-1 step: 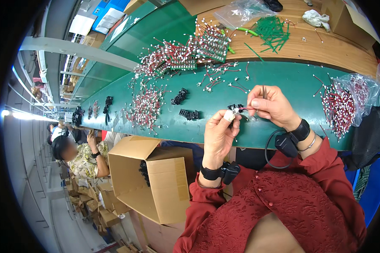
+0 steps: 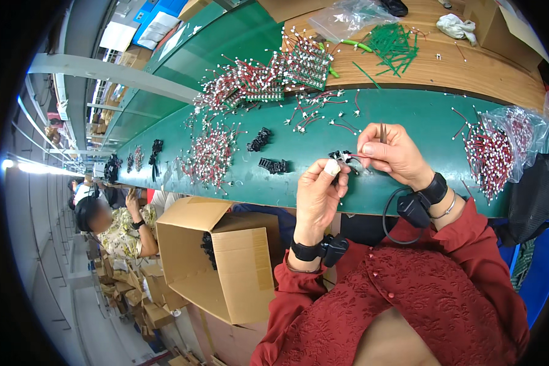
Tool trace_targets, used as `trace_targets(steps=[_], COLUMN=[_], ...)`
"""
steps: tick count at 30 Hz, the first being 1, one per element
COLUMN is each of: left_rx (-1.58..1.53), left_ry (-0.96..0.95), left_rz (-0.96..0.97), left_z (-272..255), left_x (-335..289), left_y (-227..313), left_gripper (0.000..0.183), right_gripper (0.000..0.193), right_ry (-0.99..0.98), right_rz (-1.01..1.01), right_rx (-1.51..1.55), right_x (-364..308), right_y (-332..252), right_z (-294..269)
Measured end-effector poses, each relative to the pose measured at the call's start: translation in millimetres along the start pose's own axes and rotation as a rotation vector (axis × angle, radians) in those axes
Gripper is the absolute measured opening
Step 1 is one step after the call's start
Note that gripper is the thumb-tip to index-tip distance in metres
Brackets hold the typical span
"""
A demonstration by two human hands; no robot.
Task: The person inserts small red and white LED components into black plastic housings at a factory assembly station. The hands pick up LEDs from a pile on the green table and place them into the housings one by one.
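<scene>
My left hand is closed, its thumb and fingers pinching a small black plastic part above the green bench. The thumb has a white covering on its tip. A thin red wire with a whitish connector end runs from that part to my right hand. There the thumb and forefinger pinch the wire. A dark, pointed metal tool, apparently tweezers, sticks up from the same hand. How the connector sits against the black part is hard to make out.
Piles of red wires with white connectors lie left, and more, partly bagged, right. Black parts rest on the bench. Wired green boards and green strips are farther back. A cardboard box stands below; another person sits left.
My left hand has shifted very slightly to the right, and the connector end shows a little differently at its fingertips. My right hand stays almost still.
</scene>
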State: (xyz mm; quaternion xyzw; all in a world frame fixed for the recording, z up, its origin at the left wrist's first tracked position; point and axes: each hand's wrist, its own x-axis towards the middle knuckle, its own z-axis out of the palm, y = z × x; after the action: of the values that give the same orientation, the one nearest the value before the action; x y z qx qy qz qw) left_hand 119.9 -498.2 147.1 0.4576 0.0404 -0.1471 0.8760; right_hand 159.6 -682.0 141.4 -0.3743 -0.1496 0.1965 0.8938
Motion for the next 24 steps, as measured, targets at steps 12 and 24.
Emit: trace_targets(steps=[12,24], left_rx=[-0.065,0.065], left_ry=[0.05,0.157], left_rz=[0.108,0.327], left_z=[14,13], left_x=[-10,-6], left_y=[4,-1], left_gripper=[0.019,0.013], right_gripper=[0.008,0.016], right_ry=[0.129,0.47], right_rz=[-0.083,-0.014], right_rx=[-0.33,-0.112], right_x=[1,5], right_y=[5,0], right_z=[4,2])
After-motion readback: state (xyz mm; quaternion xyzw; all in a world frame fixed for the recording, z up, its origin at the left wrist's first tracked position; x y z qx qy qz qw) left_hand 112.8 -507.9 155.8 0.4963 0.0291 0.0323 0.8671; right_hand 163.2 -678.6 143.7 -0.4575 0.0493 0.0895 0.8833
